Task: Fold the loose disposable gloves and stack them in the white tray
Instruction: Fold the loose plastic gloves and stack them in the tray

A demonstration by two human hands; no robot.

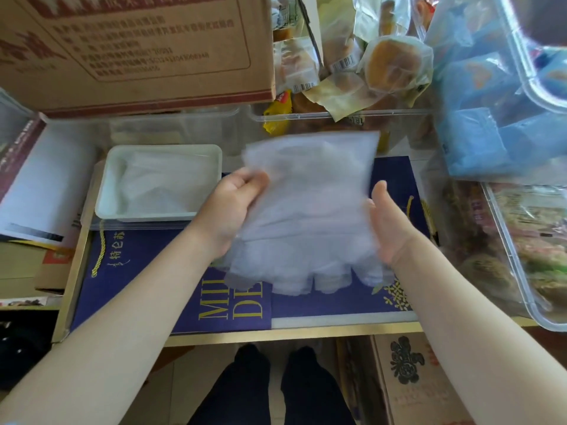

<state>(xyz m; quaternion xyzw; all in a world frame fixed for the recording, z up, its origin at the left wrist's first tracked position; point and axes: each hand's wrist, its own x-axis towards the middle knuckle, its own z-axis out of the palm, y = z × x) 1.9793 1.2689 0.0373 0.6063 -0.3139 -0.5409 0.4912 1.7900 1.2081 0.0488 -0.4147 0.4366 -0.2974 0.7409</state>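
A clear disposable glove hangs spread out above the blue bag, cuff away from me and fingers pointing toward me; it is blurred. My left hand pinches its left edge near the cuff. My right hand is at its right edge with the thumb up; its fingers lie behind the plastic, so their grip is hidden. The white tray sits to the left on the table and holds folded clear gloves.
A flat blue paper bag with gold lettering covers the table. A cardboard box stands behind the tray. Clear bins of wrapped pastries and blue packets crowd the back and right. White paper lies left.
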